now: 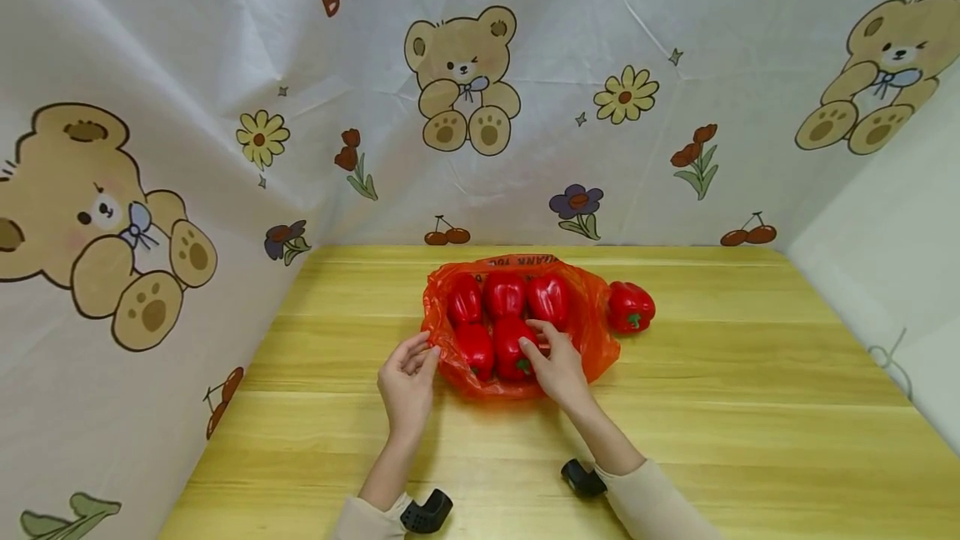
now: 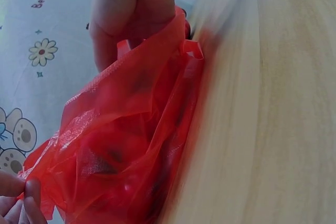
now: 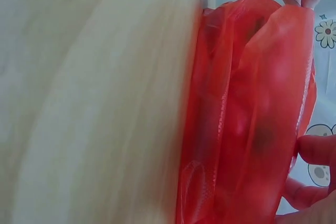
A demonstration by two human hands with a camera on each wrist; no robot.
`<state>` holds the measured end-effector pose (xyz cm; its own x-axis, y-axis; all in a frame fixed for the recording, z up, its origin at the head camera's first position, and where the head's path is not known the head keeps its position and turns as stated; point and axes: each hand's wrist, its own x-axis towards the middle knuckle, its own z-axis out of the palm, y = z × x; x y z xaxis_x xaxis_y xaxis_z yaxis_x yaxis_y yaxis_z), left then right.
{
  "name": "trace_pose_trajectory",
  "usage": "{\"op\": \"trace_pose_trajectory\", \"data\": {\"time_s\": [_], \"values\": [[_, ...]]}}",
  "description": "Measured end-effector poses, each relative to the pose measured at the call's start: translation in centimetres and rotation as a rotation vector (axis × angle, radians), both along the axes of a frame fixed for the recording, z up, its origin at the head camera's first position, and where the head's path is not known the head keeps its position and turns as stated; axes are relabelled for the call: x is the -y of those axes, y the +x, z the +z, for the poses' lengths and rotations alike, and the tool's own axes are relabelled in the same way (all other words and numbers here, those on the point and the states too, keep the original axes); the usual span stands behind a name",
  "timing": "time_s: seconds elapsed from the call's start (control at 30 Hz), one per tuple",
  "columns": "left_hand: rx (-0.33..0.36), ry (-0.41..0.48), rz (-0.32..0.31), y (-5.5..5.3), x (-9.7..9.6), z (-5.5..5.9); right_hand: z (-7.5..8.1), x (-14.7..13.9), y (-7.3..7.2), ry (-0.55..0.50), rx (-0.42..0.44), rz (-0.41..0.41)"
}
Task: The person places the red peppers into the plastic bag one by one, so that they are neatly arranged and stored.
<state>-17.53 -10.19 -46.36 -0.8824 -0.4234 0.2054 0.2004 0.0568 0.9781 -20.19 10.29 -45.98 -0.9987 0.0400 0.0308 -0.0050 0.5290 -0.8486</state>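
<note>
Several glossy red bell peppers lie in an open orange-red plastic bag on the table. My left hand pinches the bag's left rim between thumb and fingers; the left wrist view shows this pinch at its lower left corner. Over the bag's front right side reaches my right hand, its thumb and fingers spread apart. Their tips touch or hover at the right of a front pepper. In the right wrist view, the bag wall hides part of those fingers. Another pepper lies outside, beside the bag's right edge.
The light wooden table extends to both sides of the bag. A white cloth printed with bears and flowers hangs behind and at the left. A thin cord shows against the white surface on the right.
</note>
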Motion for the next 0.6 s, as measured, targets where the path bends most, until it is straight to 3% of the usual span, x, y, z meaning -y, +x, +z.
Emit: {"op": "trace_pose_trajectory", "data": {"time_s": [0.33,0.43,0.6], "values": [[0.018,0.020,-0.001,0.0,0.0,0.0,0.2,-0.1,0.2,0.078,-0.034,0.007],[0.017,0.017,-0.001,0.0,0.0,0.0,0.9,-0.5,0.4,0.100,-0.060,0.021],[0.016,0.012,-0.001,0.1,0.0,0.1,3.1,-1.8,1.0,0.046,-0.139,0.051]]}}
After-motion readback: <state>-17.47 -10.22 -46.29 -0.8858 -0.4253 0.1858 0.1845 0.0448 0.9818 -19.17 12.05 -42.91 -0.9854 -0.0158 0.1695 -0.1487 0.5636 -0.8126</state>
